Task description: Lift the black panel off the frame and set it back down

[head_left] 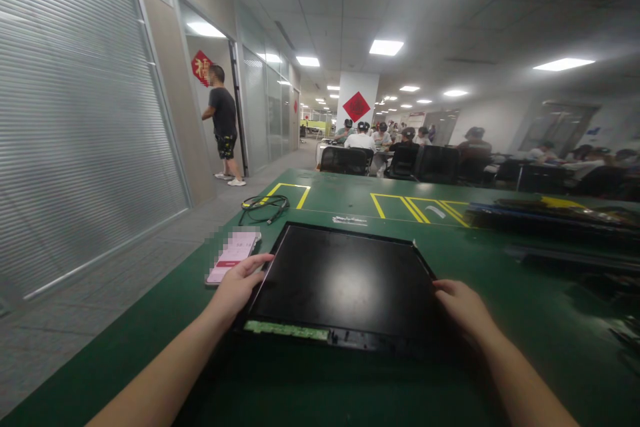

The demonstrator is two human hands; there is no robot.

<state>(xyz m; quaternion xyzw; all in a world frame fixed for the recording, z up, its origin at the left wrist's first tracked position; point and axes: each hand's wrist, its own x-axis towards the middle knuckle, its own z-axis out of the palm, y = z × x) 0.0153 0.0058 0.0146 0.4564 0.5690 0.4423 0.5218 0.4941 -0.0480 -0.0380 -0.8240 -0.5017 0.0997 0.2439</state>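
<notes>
We have a flat black panel point(345, 287) lying face up on the green table point(150, 333), square in front of us and close to the near edge. Our left hand point(239, 285) rests on its left edge, fingers curled loosely over the rim, thumb side towards the screen. Our right hand point(463, 307) lies on the right edge in much the same way, fingers bent over the side. We judge both as a light hold on the frame rather than a firm clamp; with one hand on each side, the panel is steadied and kept from sliding on the mat.

Along the panel's near edge a narrow green board point(286, 329) is exposed, which suggests the frame is open there and turned so that this strip faces us.

A phone point(233, 257) lies just beside the left hand, screen up, within easy glance. Farther back on the table we see a coiled cable point(264, 207), a small pale strip point(350, 220), and yellow marking lines point(400, 205). To the right, dark flat parts point(550, 217) are stacked well apart from the panel. People sit at desks beyond; one person point(223, 123) stands at a doorway on the left.
</notes>
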